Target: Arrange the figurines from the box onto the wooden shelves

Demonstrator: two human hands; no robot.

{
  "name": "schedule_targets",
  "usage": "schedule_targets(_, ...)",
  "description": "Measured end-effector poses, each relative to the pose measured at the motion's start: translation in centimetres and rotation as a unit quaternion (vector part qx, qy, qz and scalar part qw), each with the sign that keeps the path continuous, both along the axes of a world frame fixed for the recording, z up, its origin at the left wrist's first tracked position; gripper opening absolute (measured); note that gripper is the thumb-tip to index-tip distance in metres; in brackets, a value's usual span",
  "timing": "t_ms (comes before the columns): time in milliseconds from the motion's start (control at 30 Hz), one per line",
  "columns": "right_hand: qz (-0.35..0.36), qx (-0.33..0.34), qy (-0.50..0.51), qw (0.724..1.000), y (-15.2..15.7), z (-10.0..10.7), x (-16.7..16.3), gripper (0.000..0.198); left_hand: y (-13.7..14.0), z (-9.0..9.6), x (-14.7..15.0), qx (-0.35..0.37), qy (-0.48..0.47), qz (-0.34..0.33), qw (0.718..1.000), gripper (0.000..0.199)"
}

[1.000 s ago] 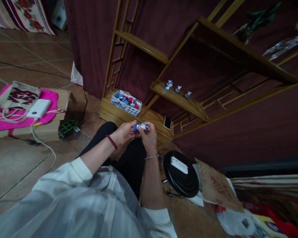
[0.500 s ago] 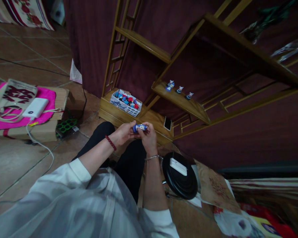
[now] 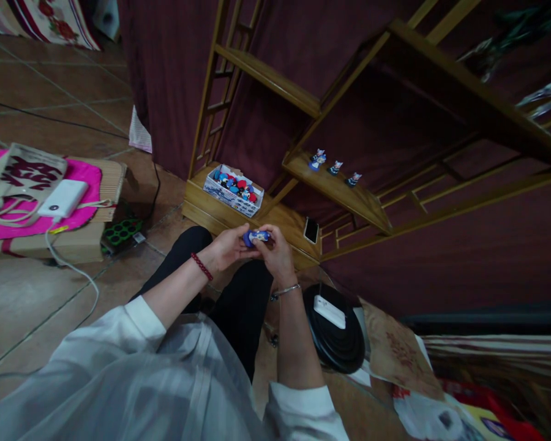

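Shelf (image 3: 349, 199): big wooden thing with stepped boards, right in front of the person, who looks to be sitting.
Stool (image 3: 337, 352): round and black, off by the right arm, with a small white gadget lying on the seat.
Box (image 3: 229, 199): patterned cardboard, sits on the shelf's bottom board, packed with small red, blue and black bits. Too small to tell what they all are.
Left hand (image 3: 226, 249): red beads on the wrist, fingers curled under and around the blue base end of the toy.
Right hand (image 3: 278, 254): thin bangle, thumb and fingers closed in a pinch on the toy's other end.
Phone (image 3: 311, 230): face-up, dark screen, same bottom board, further right.
Figures (image 3: 335, 168): short row on the raised small board.
Toy (image 3: 257, 237): blue and white, lying sideways between both hands, above the knees. I'd call this step handling it two-handed; letting go with either hand calls for a firm grip from the other.
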State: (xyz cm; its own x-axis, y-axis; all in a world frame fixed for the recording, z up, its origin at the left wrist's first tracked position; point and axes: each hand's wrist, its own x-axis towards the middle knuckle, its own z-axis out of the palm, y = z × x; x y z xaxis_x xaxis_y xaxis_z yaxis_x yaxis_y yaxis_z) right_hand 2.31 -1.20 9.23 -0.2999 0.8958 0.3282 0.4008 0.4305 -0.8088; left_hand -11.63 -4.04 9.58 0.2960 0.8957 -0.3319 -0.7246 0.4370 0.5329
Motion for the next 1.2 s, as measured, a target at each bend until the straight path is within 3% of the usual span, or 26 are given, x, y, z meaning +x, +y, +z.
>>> schedule_targets(267, 0.047, -0.001, -0.029, 0.998, 0.3, 1.5, 0.1, 0.021, 0.5, -0.3, -0.2, 0.012, -0.020, -0.014, 1.000, 0.031)
schedule_targets(600, 0.085, 0.058, -0.166, 0.981, 0.6, 3.6, 0.4, 0.020, 0.4, 0.5, -0.4, 0.028, -0.014, -0.047, 0.998, 0.040)
schedule_targets(1200, 0.050, 0.075, -0.164, 0.982, -0.4, 3.2, 0.0, 0.020, -0.1, 1.0, 0.0, 0.024, 0.014, -0.007, 1.000, 0.033)
